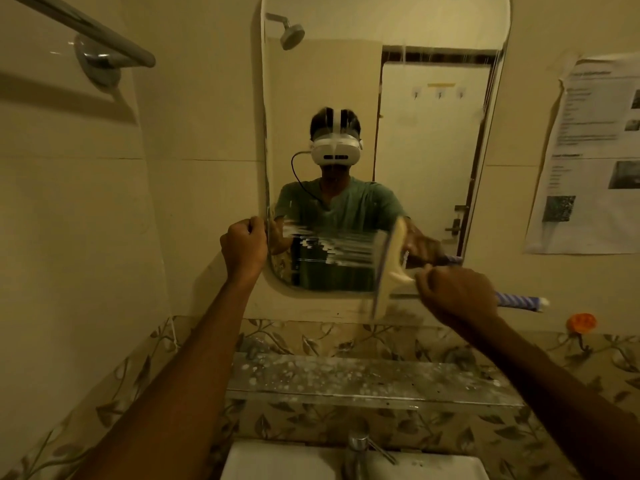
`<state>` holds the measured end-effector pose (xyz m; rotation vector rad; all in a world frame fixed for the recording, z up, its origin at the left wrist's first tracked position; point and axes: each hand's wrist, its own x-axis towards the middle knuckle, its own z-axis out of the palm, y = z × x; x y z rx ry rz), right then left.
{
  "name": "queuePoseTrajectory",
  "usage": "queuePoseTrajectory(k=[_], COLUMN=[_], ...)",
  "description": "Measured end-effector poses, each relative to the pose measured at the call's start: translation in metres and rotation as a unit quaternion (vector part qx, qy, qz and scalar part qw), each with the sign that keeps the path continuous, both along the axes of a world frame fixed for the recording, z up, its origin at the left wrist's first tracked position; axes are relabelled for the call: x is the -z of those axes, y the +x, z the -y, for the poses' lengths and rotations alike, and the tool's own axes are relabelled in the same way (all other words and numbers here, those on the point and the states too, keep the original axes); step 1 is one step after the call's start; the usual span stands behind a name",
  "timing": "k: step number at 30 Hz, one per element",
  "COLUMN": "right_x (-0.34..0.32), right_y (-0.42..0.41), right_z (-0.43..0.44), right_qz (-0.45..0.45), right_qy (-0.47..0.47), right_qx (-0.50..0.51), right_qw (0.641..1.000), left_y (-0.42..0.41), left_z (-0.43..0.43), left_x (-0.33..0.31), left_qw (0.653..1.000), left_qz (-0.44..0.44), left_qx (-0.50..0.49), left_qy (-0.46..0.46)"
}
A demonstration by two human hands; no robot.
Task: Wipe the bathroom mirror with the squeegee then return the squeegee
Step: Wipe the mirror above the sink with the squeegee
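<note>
Head view: right hand (457,292) fingers curled around squeegee (389,271); left hand (244,245) fisted at mirror (398,98) edge.

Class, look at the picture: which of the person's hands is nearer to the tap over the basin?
Right. The right hand, gripping the squeegee, is up and slightly right of the tap. The left hand, at the mirror's left edge, is farther up and well left.

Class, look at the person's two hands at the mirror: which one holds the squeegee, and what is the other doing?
The right hand grips the squeegee by its handle, blade on the mirror. The left hand holds no tool; it is closed at the mirror's left edge.
</note>
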<state>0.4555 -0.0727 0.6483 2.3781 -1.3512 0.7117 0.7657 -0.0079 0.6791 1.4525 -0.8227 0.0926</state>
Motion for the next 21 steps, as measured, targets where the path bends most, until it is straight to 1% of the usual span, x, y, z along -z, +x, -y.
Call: queuePoseTrajectory(k=[2, 4, 6, 8, 10, 13, 17, 21], right_x=[-0.004, -0.005, -0.007, -0.007, -0.006, -0.002, 0.004, 0.008], right_y=[0.046, 0.098, 0.137, 0.148, 0.13, 0.078, 0.014, -0.005], right_z=[-0.019, -0.033, -0.042, -0.041, -0.03, -0.008, 0.014, 0.016], right_qz=[-0.015, -0.014, -0.012, -0.007, -0.003, -0.015, -0.016, -0.007], right_qy=[0.017, 0.005, -0.015, -0.018, 0.007, 0.05, 0.049, 0.052], right_qx=[-0.084, -0.125, -0.116, -0.096, -0.084, -0.067, -0.001, 0.024], right_qw=[0.996, 0.992, 0.993, 0.995, 0.996, 0.996, 0.999, 0.998], left_y=[0.0, -0.001, -0.003, -0.004, -0.004, -0.003, 0.001, 0.003], left_z=[-0.001, -0.003, -0.005, -0.006, -0.006, -0.005, -0.002, -0.002], left_x=[-0.001, -0.002, -0.003, -0.005, -0.006, -0.005, -0.003, -0.003], left_qw=[1.0, 1.0, 1.0, 1.0, 1.0, 1.0, 1.0, 1.0], left_qz=[-0.012, -0.025, -0.03, -0.028, -0.024, -0.005, 0.005, 0.009], left_qx=[0.001, 0.006, 0.009, 0.007, 0.002, -0.01, -0.011, -0.001], left_qy=[-0.003, -0.002, 0.003, 0.005, 0.008, 0.017, 0.012, 0.008])
